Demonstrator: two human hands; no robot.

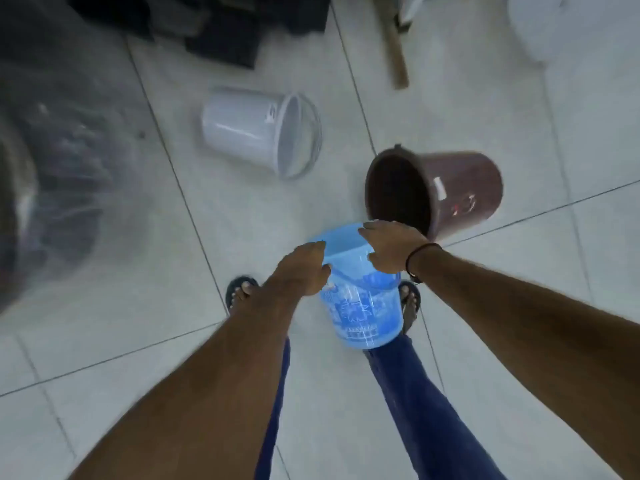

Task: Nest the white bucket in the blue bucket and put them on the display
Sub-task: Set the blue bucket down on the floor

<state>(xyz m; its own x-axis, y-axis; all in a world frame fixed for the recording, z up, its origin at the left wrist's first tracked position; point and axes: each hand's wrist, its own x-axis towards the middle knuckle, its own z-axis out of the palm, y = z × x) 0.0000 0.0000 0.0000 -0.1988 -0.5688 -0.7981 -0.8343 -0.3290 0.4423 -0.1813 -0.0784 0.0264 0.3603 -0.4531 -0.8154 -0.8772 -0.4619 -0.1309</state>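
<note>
A pale tiled floor (pixel 467 109) with dark grout lines is filling the frame, seen from above and somewhat blurred; a heap wrapped in clear plastic (pixel 52 161) is sitting at the left edge, dark crates (pixel 221 32) are lying along the top, and a wooden stick (pixel 394 46) is slanting down from the upper middle; the blue bucket (pixel 360 306) is being held just below the centre, tilted with its mouth turned up and away and its base toward the person's legs in blue trousers (pixel 426 417); the left hand (pixel 301 271) is closing over the rim on the left side, thumb against the outer wall; the right hand (pixel 389 247) is gripping the rim on the right side, fingers curling over the far edge, a dark band circling its wrist; two sandalled feet are showing on either side of the bucket; the white bucket (pixel 249 129) is lying on its side in the upper middle, mouth facing right, well apart from both hands; a brown bucket (pixel 450 192) is lying on its side at centre right, mouth facing left, just beyond the right hand
</note>
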